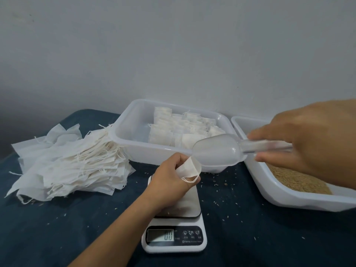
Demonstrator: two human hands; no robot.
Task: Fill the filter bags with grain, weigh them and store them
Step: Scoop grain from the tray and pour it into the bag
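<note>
A small filter bag (187, 167) is pinched open in the left hand (169, 178) above the scale (174, 224), whose display reads zero. A clear scoop (217, 149) is held by its handle in the right hand (300, 137), its lip just beside the bag's mouth; whether grain is in it cannot be told. The mouth is best kept wide and the scoop tipped slowly. The grain (296, 179) lies in the right tray (279, 197); filled bags (181, 130) stand in the back tray (123, 132).
</note>
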